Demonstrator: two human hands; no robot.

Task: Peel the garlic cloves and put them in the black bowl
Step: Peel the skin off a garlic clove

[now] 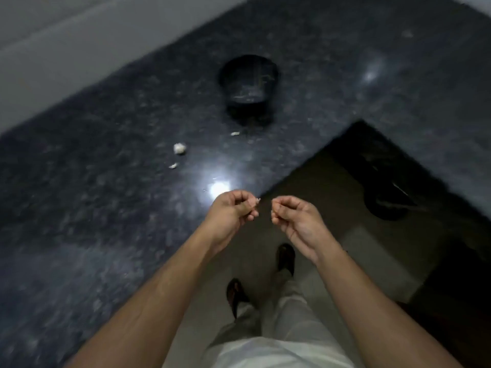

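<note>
The black bowl [248, 81] stands on the dark granite counter [106, 208], far ahead of my hands. A piece of garlic [179, 148] lies on the counter left of the bowl, with two small pale bits [173, 166] [235, 133] near it. My left hand [230, 213] is held over the counter's inner corner, fingers curled, pinching a small pale garlic clove [256, 201] that barely shows at the fingertips. My right hand [295, 221] is just to its right, fingers curled toward the thumb; whether it holds anything is hidden. The picture is blurred.
The counter is L-shaped and wraps round the floor [305, 187] where I stand. A pale wall [66, 49] borders it at the back left. A dark round object [385, 205] sits on the floor under the right counter edge. My feet [285, 258] are below.
</note>
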